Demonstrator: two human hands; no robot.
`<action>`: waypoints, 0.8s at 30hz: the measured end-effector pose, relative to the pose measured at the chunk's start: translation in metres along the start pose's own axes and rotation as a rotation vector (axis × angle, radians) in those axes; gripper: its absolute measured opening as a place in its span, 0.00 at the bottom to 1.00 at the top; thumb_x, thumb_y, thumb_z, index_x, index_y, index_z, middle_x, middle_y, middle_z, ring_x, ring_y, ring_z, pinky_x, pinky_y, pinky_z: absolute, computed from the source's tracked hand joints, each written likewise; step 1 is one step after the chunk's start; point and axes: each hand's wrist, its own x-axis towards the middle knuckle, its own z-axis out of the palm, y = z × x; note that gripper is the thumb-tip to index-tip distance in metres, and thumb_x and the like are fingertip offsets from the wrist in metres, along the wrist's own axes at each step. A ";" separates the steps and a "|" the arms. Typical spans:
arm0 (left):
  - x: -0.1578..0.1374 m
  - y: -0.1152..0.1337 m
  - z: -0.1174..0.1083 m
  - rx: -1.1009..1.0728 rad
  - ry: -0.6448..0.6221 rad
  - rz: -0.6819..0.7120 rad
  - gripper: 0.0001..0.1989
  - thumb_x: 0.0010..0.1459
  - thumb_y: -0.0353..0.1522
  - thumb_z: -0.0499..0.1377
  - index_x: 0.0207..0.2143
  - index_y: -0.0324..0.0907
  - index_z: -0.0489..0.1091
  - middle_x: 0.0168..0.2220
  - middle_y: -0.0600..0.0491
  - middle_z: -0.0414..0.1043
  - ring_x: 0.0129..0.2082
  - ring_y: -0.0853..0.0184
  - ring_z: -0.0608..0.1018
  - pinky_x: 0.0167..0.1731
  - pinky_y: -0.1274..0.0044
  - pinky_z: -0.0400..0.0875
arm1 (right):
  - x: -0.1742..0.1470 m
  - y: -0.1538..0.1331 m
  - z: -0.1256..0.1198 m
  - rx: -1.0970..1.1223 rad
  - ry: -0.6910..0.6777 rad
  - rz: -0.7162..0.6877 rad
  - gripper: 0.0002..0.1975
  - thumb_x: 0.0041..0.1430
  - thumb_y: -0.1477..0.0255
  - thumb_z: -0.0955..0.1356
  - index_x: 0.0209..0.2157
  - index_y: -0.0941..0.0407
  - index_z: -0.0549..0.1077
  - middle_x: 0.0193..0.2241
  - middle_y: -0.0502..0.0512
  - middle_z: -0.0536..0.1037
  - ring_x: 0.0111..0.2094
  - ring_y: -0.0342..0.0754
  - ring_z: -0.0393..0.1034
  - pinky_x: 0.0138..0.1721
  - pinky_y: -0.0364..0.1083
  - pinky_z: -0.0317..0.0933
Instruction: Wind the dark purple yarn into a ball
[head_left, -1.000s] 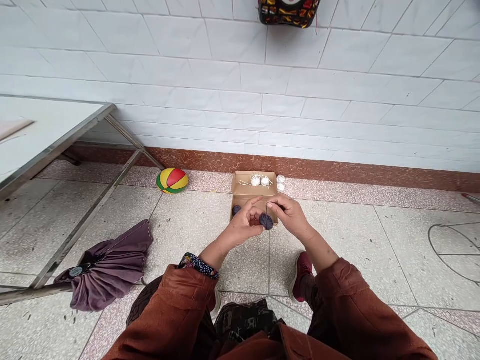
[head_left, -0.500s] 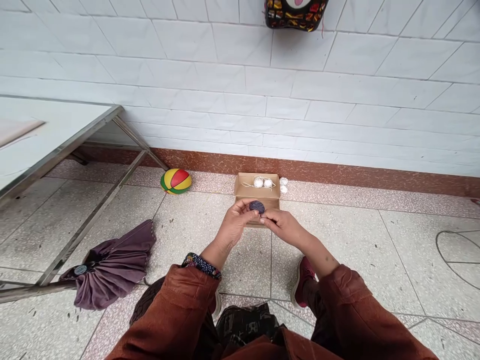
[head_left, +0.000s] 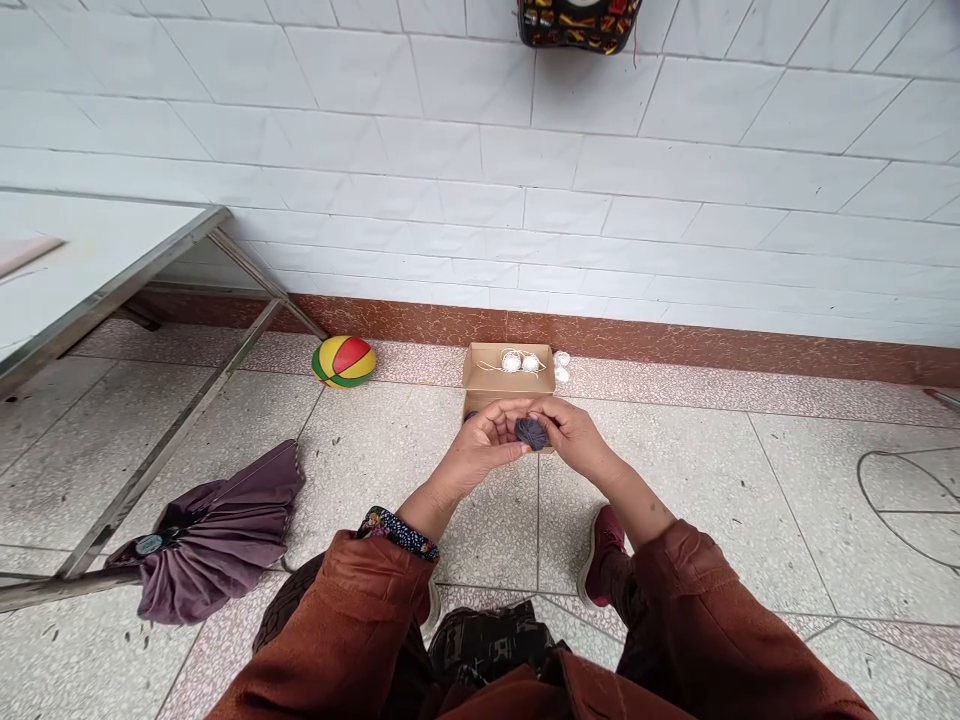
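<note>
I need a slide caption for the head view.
Left hand and right hand hold a dark grey yarn ball, partly hiding an open brown cardboard box.

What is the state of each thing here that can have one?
Dark yarn ball, wound, between left hand and right hand
Cardboard box, open
White yarn balls in the box, wound, with loose strands
Purple umbrella, loosely folded
Multicolored ball, appears inflated

White tiled wall (head_left: 420, 150), speckled floor (head_left: 690, 500), reddish-brown skirting (head_left: 390, 315), table (head_left: 112, 230) apparently metal-framed
</note>
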 end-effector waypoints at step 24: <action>0.001 0.001 0.000 0.013 -0.010 0.015 0.26 0.47 0.28 0.69 0.51 0.45 0.70 0.40 0.52 0.75 0.39 0.68 0.75 0.42 0.75 0.67 | 0.002 -0.006 -0.005 0.066 0.064 0.058 0.09 0.67 0.71 0.63 0.34 0.54 0.74 0.30 0.52 0.76 0.33 0.47 0.71 0.38 0.45 0.63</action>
